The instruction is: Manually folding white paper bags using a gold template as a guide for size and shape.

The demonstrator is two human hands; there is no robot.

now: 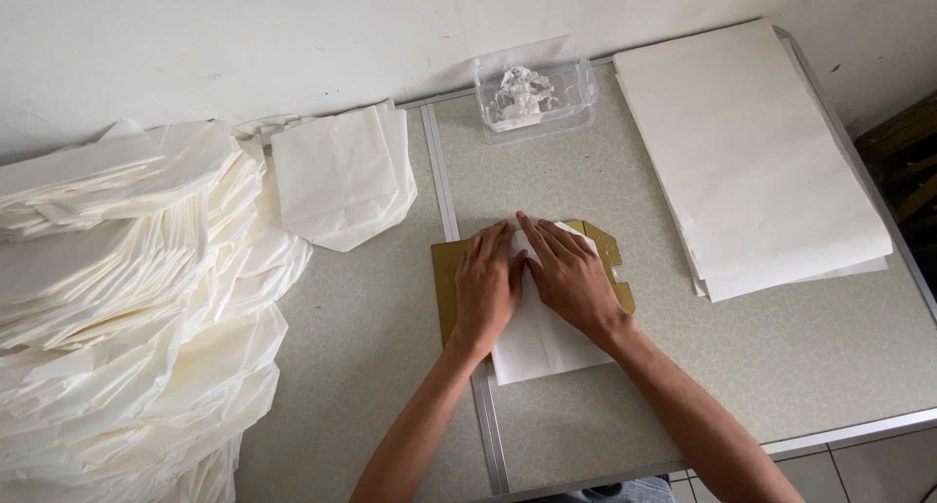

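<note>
Pressing down, we hold both palms flat on a folded white sheet (535, 342) that lies over a brown card (447, 279) near the middle of the table (781, 366). Our left hand (485, 286) lies with fingers together, pointing away from us; our right hand (568, 274) lies just beside it, fingers slightly spread, the two touching at the fingertips. Neither hand pinches anything. A heap of folded bags (127, 308) fills the left side, with one bag (342, 176) lying apart near the wall. A flat paper stack (742, 152) sits at the right. A clear tub (535, 98) with white paste stands by the wall.
</note>
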